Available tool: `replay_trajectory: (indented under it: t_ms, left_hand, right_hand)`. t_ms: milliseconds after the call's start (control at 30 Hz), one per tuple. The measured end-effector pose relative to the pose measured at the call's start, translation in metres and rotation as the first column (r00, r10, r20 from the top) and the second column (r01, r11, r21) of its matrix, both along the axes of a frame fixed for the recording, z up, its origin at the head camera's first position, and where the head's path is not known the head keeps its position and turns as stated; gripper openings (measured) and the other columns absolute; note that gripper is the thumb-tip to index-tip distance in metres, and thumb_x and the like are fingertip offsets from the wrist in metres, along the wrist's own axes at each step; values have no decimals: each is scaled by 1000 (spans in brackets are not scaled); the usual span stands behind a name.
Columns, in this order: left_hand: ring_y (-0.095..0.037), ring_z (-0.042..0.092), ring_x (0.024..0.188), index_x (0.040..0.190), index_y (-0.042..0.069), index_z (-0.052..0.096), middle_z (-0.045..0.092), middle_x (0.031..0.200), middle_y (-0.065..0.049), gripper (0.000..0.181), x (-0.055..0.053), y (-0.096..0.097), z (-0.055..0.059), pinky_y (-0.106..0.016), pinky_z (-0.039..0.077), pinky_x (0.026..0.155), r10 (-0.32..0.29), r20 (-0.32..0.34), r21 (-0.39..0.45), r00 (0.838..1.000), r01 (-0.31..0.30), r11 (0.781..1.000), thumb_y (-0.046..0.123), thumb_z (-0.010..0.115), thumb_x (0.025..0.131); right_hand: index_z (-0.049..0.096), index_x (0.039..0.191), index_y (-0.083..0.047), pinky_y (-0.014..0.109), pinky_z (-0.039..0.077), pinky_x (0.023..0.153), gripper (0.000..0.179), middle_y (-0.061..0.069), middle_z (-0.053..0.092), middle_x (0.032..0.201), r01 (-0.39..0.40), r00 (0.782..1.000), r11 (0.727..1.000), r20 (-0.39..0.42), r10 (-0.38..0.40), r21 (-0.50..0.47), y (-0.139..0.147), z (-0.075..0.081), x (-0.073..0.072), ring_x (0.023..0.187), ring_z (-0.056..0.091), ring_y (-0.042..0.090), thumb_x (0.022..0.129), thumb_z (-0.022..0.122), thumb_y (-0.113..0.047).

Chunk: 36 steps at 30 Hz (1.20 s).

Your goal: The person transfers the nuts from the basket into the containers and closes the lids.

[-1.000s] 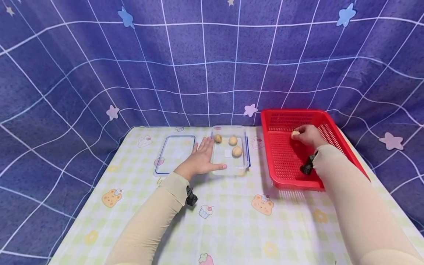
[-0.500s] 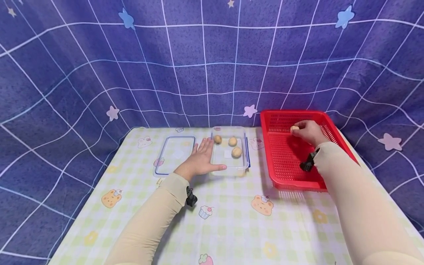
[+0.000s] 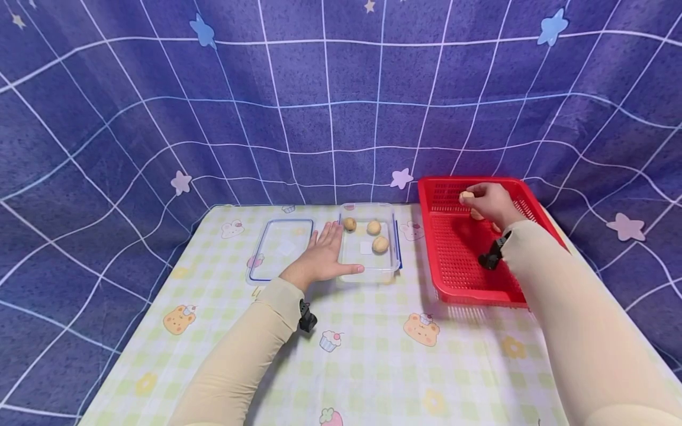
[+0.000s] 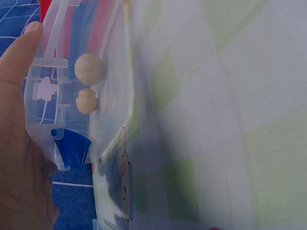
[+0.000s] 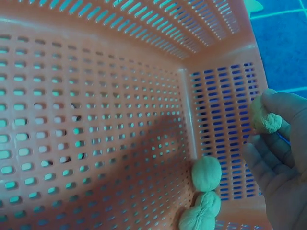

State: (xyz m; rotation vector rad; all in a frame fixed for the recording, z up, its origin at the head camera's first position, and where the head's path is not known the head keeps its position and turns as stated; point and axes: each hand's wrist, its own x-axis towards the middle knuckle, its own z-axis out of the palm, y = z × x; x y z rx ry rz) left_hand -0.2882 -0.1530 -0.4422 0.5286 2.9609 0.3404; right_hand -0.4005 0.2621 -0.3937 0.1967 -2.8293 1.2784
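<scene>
My right hand pinches a walnut between thumb and fingers, above the far part of the red plastic basket. Several more walnuts lie in a row along one wall in the right wrist view, partly hidden under the hand in the head view. My left hand has its fingers straight along the left side of a clear plastic container, thumb stretched over its near end. Inside the container sit three walnuts. In the left wrist view, the thumb lies at the rim.
A clear lid with a blue seal lies left of the container. Blue clips hang at the container's right side. A checked cloth covers the table, and a blue curtain stands right behind it.
My right hand has risen with the walnut and shifted slightly left toward the basket's far side, revealing walnuts beneath. The left hand and container have stayed put.
</scene>
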Motion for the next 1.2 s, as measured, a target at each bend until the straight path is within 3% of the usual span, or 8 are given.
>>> replay_trajectory:
  t_ms: [133,567,1200]
  left_hand:
    - [-29,-9,155,162,1,3,-2,169,-18,123,0,0,1,-52,-9,122,3,-2,3,1000,-3,1000,84,48,84]
    - [-28,-11,155,162,1,3,-4,169,-16,122,1,-2,-2,-52,-9,122,6,-10,23,1000,-5,1000,82,51,84]
    - [-32,-4,156,161,0,4,2,169,-19,124,2,0,-1,-55,-3,123,6,-26,24,1000,-5,1000,83,51,83]
  right_hand:
    - [64,126,7,16,50,61,48,14,69,104,-7,1000,1000,-31,7,-22,-6,4,1,72,56,1,94,72,-27]
    - [68,120,6,18,46,73,44,22,70,110,-20,991,1000,-128,22,12,-29,13,-3,88,59,17,94,74,-28]
    - [68,121,5,21,46,77,43,21,69,112,-61,987,997,-153,51,-57,-68,26,-8,94,59,20,93,75,-26]
